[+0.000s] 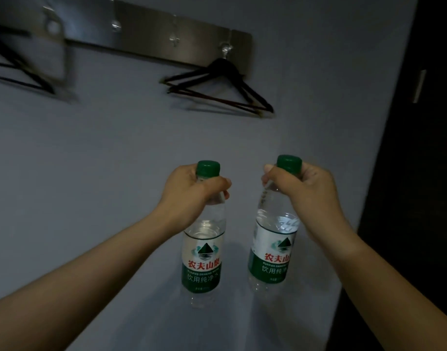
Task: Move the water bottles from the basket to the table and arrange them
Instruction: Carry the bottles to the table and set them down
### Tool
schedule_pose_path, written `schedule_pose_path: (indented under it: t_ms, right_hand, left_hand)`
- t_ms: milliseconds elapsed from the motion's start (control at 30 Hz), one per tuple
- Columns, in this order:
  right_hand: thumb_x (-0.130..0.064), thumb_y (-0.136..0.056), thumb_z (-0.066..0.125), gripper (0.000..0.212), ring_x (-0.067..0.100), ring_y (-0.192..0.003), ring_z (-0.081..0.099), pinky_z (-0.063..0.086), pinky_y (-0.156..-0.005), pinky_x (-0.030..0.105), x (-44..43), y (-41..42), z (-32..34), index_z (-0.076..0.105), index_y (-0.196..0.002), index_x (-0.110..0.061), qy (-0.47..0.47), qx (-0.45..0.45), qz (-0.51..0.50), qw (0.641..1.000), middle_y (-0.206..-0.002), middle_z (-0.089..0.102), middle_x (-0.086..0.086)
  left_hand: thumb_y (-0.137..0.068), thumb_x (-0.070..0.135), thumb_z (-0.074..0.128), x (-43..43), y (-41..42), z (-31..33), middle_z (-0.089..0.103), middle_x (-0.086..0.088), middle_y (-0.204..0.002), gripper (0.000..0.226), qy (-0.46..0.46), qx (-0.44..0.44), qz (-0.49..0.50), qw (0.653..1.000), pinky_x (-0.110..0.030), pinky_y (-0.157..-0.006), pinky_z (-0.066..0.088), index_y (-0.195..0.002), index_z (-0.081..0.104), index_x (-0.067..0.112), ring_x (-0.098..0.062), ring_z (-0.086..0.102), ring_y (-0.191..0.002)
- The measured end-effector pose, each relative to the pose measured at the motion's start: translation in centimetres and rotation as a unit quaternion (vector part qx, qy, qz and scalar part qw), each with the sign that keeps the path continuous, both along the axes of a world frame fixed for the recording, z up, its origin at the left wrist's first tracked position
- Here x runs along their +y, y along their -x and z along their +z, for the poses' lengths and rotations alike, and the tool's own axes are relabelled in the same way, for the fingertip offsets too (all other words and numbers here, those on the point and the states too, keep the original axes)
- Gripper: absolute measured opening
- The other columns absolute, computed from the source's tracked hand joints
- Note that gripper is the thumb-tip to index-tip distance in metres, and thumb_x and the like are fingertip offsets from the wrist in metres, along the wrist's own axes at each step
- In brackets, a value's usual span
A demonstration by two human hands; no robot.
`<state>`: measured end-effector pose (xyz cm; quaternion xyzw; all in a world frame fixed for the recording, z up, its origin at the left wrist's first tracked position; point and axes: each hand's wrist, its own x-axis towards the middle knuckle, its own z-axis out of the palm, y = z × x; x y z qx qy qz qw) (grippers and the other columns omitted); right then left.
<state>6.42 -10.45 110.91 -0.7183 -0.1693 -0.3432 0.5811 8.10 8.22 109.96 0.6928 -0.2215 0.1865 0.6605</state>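
Hotel-type rm: wall hook rail point(151, 39) w/ hangers point(225, 89)

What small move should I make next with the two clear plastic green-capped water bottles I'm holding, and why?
Probably straighten the clear plastic green-capped bottle in the right hand: it leans, while the matching bottle in the left hand is upright. Both hands grip the necks, so a slight wrist turn should do. Whether the bases touch a surface is unclear.

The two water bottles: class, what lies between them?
Nothing: in the head view only bare grey surface shows between the left bottle and the right bottle.
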Motion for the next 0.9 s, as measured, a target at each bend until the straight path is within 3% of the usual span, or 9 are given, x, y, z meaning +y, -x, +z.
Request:
schedule_pose_path:
  t_ms: [167, 367, 500, 767, 900]
  right_hand:
    - [-0.025, -0.079, 0.073, 0.014, 0.021, -0.080, 0.070, 0.058, -0.083, 0.037, 7.4, -1.1, -0.2, 0.074, -0.077, -0.011, 0.008, 0.007, 0.084, 0.996, -0.080, 0.074, 0.005]
    - [-0.030, -0.074, 0.074, 0.017, 0.018, -0.078, 0.071, 0.058, -0.084, 0.042, 18.8, -1.0, -0.9, 0.074, -0.074, -0.013, 0.001, 0.009, 0.188, 0.982, -0.078, 0.075, 0.004]
    - [-0.031, -0.073, 0.076, 0.016, 0.014, -0.074, 0.071, 0.059, -0.082, 0.039, 27.1, -0.1, -1.5, 0.074, -0.071, -0.015, -0.004, 0.020, 0.242, 0.970, -0.076, 0.075, 0.001]
    - [-0.027, -0.073, 0.078, 0.012, 0.011, -0.072, 0.072, 0.057, -0.071, 0.025, 42.5, 3.1, -3.0, 0.074, -0.068, -0.017, -0.010, 0.032, 0.361, 0.932, -0.074, 0.075, 0.000]
    - [-0.036, -0.071, 0.078, 0.025, 0.025, -0.075, 0.072, 0.050, -0.051, 0.023, 49.6, 4.2, -3.9, 0.072, -0.070, -0.012, 0.005, 0.032, 0.401, 0.916, -0.076, 0.073, 0.011]
  left_hand:
    - [-0.081, 0.007, 0.067, 8.0, 2.3, -0.3, 0.071, -0.002, -0.061, 0.011, 0.016, 0.003, 0.087, 0.996, -0.010, -0.053, 0.049, -0.079, 0.068, -0.004, -0.006, 0.067, -0.058]
    - [-0.080, 0.013, 0.067, 19.4, 6.4, -1.4, 0.074, -0.002, -0.069, 0.014, 0.004, 0.002, 0.202, 0.979, -0.011, -0.055, 0.050, -0.082, 0.068, -0.001, -0.009, 0.070, -0.063]
    - [-0.081, 0.014, 0.067, 26.9, 9.9, -1.9, 0.074, -0.004, -0.069, 0.013, -0.010, -0.003, 0.268, 0.963, -0.013, -0.058, 0.052, -0.079, 0.068, 0.001, -0.012, 0.070, -0.065]
    - [-0.079, 0.014, 0.069, 39.5, 18.0, -3.3, 0.074, -0.005, -0.069, 0.013, -0.022, -0.003, 0.386, 0.922, -0.011, -0.053, 0.049, -0.076, 0.068, 0.001, -0.006, 0.068, -0.059]
    - [-0.076, 0.024, 0.072, 45.0, 21.3, -4.4, 0.074, -0.005, -0.071, 0.019, -0.016, 0.007, 0.449, 0.893, -0.026, -0.062, 0.055, -0.075, 0.069, 0.005, -0.019, 0.071, -0.066]
